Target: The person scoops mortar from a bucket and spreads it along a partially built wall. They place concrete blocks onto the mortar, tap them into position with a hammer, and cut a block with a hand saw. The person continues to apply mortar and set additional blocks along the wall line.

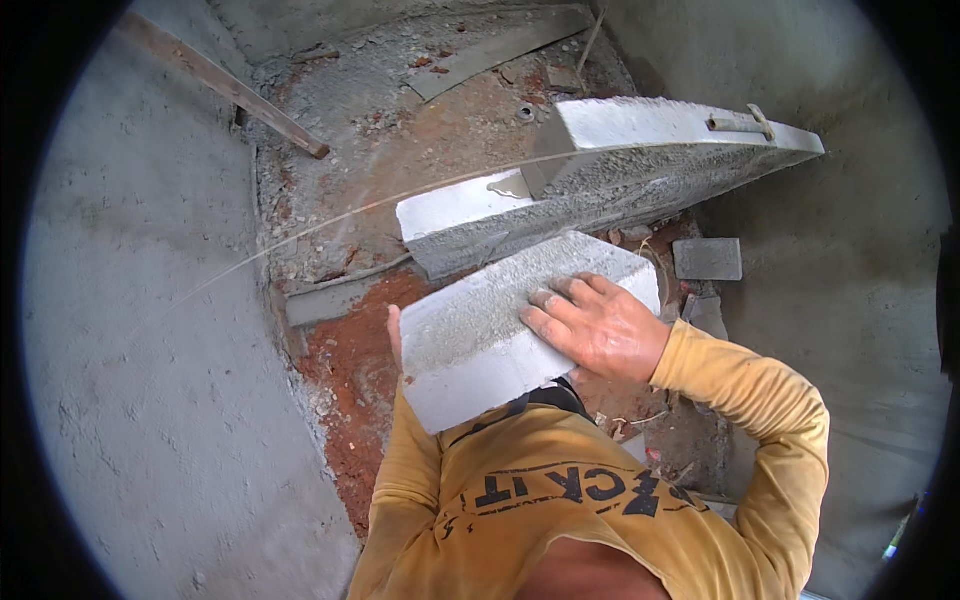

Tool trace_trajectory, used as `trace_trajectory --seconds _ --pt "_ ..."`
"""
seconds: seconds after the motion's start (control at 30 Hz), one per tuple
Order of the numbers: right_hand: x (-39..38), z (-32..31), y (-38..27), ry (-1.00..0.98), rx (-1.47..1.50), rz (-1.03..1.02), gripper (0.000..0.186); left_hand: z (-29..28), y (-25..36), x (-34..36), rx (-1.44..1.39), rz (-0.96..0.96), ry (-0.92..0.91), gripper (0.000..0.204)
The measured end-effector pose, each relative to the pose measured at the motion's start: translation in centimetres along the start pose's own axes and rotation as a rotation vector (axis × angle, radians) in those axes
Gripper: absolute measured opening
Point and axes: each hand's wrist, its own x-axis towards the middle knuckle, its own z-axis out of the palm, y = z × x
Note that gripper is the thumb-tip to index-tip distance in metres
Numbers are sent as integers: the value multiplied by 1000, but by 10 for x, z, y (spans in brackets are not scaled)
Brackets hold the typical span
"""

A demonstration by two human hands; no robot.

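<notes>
In front of my body is a pale lightweight concrete block (480, 365), tilted, with a band of rough grey mortar along its upper face. My left hand (395, 336) grips its left end; only the fingertips show past the edge, the rest being hidden behind the block. My right hand (603, 325) lies over the mortared face near the right end, fingers curved against it and wet with mortar. Just beyond stands a low stepped wall (590, 215) of similar white blocks, its near side smeared with mortar. A taut string (400, 195) runs along it.
A hand tool with a tubular handle (738, 126) rests on the wall's top. A wooden board (225, 85) leans in from the far left. Plastered walls (150, 330) rise on both sides. A loose grey block (708, 259) lies at right; rubble and reddish soil (355, 370) cover the floor.
</notes>
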Motion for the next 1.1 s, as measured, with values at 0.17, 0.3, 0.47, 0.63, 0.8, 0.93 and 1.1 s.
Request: trace_trajectory --seconds 0.17,0.3,0.47,0.63,0.8,0.93,1.1 --pt "48 -11 17 -76 44 45 92 -23 50 40 -21 83 -3 79" --pt "69 -13 32 -76 49 68 94 -61 66 79 -17 97 59 73" --pt "83 -8 41 -65 57 82 94 -102 77 110 150 181 234 70" --pt "91 -7 45 -73 70 118 89 -107 84 117 199 183 169 73" --pt "94 -8 44 -87 45 118 92 -77 86 109 18 9 70 76" --pt "94 -8 43 -170 107 169 83 -55 86 101 2 13 125 70" --pt "95 -8 45 -123 99 163 94 -43 112 103 737 418 244 44"
